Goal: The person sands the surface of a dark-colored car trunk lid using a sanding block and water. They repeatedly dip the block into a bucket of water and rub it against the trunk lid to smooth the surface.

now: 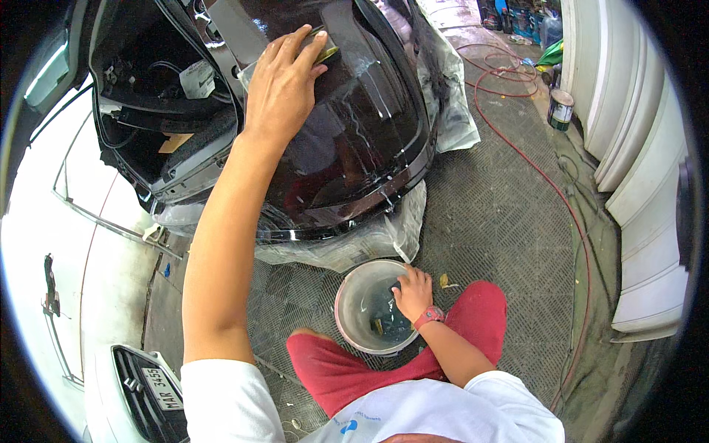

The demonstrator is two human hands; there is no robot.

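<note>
My left hand (pixel 282 85) is stretched out over a glossy dark car body panel (pixel 317 162). Under its fingers is a thin pad (pixel 330 54) with a yellow-green edge, pressed against the panel; most of it is hidden by the fingers. Wet streaks and whitish drips run down the panel, and duller grey patches show near its top. Between my knees stands a pale round bucket (pixel 344 330) with murky water and a small yellowish piece in it. My right hand (pixel 415 294) grips the bucket's right rim, thumb on the inner side.
Masking sheet (pixel 325 255) hangs around the panel's lower edge. The car's opening (pixel 148 103) is at the left, with a white car (pixel 111 391) below. A red hose (pixel 546 177) crosses the textured floor at right, near a paint can (pixel 560 109) and pale folded panels (pixel 650 177).
</note>
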